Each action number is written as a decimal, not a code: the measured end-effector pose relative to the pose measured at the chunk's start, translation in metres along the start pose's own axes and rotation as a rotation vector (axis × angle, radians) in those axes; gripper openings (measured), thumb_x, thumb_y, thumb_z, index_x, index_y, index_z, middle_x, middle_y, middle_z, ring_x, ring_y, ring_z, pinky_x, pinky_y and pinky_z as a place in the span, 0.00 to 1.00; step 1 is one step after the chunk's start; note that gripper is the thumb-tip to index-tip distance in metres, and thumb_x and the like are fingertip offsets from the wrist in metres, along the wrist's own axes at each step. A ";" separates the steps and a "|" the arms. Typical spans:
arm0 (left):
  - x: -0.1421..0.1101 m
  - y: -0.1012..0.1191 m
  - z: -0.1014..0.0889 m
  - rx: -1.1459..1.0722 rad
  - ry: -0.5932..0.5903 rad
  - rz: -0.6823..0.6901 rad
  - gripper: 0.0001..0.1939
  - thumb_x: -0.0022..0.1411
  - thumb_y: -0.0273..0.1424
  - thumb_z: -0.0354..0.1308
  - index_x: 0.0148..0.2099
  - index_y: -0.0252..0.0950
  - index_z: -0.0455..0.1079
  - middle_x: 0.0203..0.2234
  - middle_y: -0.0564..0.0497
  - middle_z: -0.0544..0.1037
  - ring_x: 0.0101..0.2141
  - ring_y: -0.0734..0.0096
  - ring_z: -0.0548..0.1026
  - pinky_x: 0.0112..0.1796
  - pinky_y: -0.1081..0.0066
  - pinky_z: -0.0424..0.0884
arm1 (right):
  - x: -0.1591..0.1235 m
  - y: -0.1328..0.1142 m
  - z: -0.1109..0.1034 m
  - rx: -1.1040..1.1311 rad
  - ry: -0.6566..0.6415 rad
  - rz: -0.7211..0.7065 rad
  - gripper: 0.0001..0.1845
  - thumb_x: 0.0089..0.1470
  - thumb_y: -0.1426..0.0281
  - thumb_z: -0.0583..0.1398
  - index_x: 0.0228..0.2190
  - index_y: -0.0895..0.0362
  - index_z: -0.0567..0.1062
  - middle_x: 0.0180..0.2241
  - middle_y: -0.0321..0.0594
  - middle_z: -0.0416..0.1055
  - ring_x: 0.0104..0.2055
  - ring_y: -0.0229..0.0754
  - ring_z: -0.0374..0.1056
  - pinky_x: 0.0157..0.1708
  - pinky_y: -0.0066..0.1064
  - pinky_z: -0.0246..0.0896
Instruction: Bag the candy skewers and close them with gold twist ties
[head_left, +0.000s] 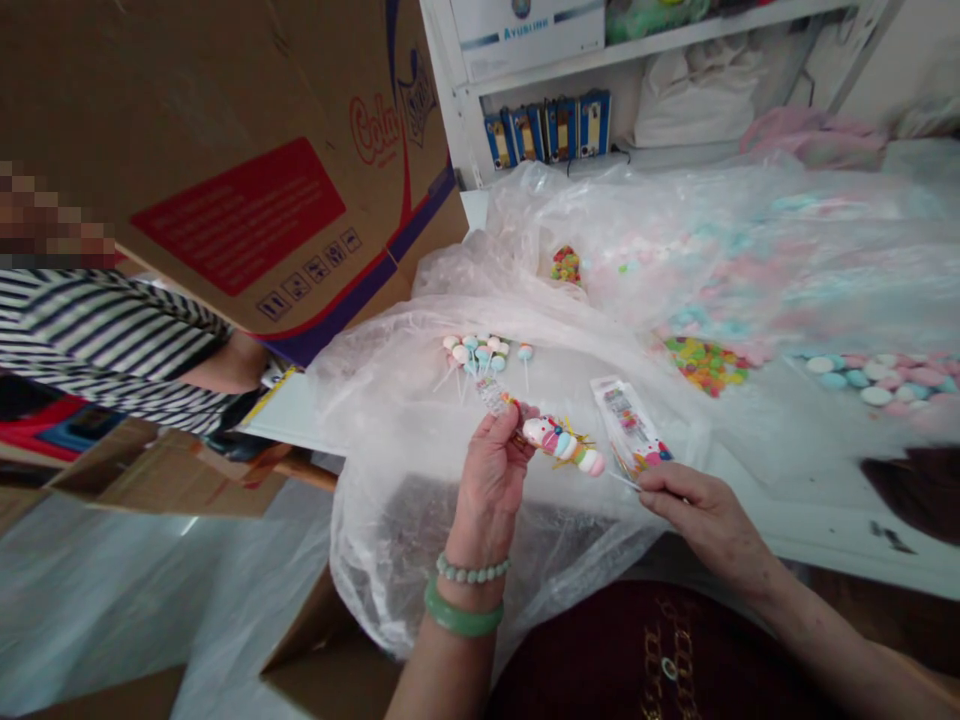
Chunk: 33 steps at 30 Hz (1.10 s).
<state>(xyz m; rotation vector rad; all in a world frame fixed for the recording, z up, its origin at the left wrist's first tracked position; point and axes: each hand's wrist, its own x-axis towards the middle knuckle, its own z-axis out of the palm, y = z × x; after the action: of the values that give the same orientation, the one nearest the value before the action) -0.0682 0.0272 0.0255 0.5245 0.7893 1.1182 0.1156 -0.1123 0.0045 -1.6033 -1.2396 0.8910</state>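
My left hand [499,460] is closed around a candy skewer [566,445] of pink, white, blue and green pieces with gold tinsel. Part of a printed clear wrapper [491,392] shows beyond its fingers. My right hand [697,505] pinches a thin white stick [624,482], which points at the skewer's pink end; whether the two are joined I cannot tell. Just beyond the right hand lies a printed clear packet [628,420]. Several pastel lollipops [476,352] lie past the left hand, and a single lollipop [525,353] is beside them.
Clear plastic sheeting [420,400] drapes the white table [825,540]. Pastel candies [892,378] and green-orange candies [709,365] lie right. A large carton [285,150] stands left, near a person in a striped sleeve [97,340]. Behind is a shelf [675,42] with blue boxes [559,130].
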 end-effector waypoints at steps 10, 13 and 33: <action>-0.002 -0.009 -0.003 -0.075 0.082 -0.044 0.01 0.56 0.24 0.61 0.34 0.32 0.72 0.29 0.49 0.78 0.30 0.70 0.78 0.33 0.72 0.74 | 0.003 -0.001 0.013 0.630 -0.212 0.499 0.10 0.44 0.65 0.64 0.24 0.59 0.71 0.13 0.28 0.58 0.15 0.29 0.48 0.16 0.23 0.38; 0.000 -0.010 -0.005 -0.071 0.028 -0.030 0.03 0.56 0.25 0.62 0.35 0.31 0.72 0.30 0.48 0.78 0.31 0.69 0.78 0.34 0.72 0.74 | 0.004 0.007 0.014 0.974 -0.453 0.623 0.09 0.45 0.68 0.65 0.27 0.59 0.70 0.11 0.24 0.54 0.12 0.26 0.39 0.13 0.21 0.34; 0.000 -0.015 -0.011 -0.046 0.159 0.091 0.04 0.56 0.20 0.60 0.34 0.33 0.71 0.30 0.51 0.78 0.32 0.74 0.77 0.37 0.74 0.73 | -0.001 -0.006 0.036 0.081 -0.043 0.140 0.10 0.56 0.65 0.55 0.26 0.55 0.71 0.16 0.32 0.62 0.19 0.35 0.57 0.22 0.27 0.49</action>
<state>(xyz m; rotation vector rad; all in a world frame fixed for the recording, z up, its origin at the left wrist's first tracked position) -0.0677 0.0217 0.0080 0.4397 0.8824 1.2707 0.0800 -0.1046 -0.0018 -1.6288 -1.1169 1.0550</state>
